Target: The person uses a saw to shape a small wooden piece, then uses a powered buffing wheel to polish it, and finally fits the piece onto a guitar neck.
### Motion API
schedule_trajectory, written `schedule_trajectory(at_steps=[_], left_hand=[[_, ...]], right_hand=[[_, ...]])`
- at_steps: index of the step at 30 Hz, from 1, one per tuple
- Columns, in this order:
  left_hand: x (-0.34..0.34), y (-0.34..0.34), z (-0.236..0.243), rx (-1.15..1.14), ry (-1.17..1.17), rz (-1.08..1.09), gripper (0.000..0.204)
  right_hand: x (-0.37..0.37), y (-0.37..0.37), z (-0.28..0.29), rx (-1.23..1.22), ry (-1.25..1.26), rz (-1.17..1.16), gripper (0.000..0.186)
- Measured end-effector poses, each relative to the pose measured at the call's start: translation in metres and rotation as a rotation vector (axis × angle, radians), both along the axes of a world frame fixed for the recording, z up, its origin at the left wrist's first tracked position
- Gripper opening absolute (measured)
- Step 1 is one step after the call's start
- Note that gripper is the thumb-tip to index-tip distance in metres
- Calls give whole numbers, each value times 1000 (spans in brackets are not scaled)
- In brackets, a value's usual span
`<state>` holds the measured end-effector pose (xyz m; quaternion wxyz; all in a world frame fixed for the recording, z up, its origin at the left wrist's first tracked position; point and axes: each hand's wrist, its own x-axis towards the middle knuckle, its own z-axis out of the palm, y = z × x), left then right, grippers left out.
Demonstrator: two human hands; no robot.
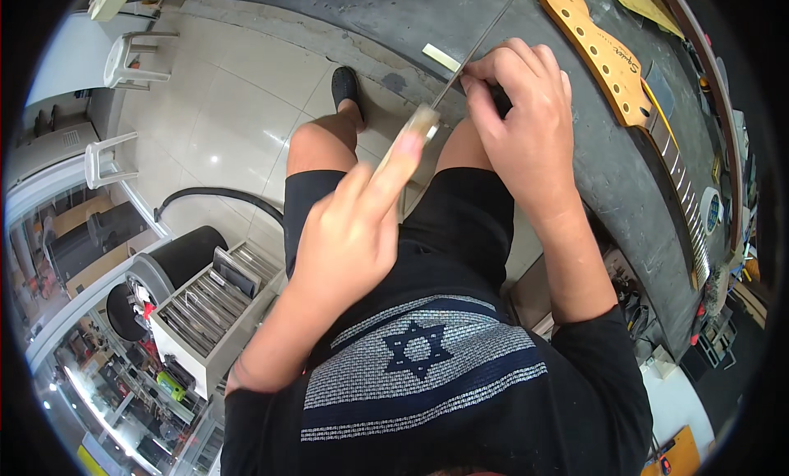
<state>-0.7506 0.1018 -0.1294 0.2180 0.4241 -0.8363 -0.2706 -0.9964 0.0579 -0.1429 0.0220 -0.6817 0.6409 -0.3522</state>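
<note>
Black shirt (460, 422) nearest, worktop (612, 176) beyond

Left hand (349, 221) wrapped round slim tool (486, 36); right hand (526, 114) bunched, fingers curled, grip unclear. Tool's long axis slants up-right past right fingertips. Pale strip (440, 57) at worktop edge, just up-left of right hand, the nearer one.

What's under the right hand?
Around the right hand, the dark workbench and a thin rod at its fingertips show; anything directly beneath or inside its curled fingers is covered.
</note>
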Motion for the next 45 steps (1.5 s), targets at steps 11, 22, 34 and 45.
schedule_trajectory(at_steps=[11,22,34,45], left_hand=[[-4,-5,-3,-29,9,-9,70],[-7,-6,-1,-11,47,-2,64],[-14,-14,4,-36,86,-17,70],[-15,-11,5,-20,46,-3,73]], right_hand=[[1,1,-1,-9,-10,-9,10],[0,1,1,-4,9,3,11],[0,3,2,0,-15,-7,9],[-3,4,0,3,-36,3,8]])
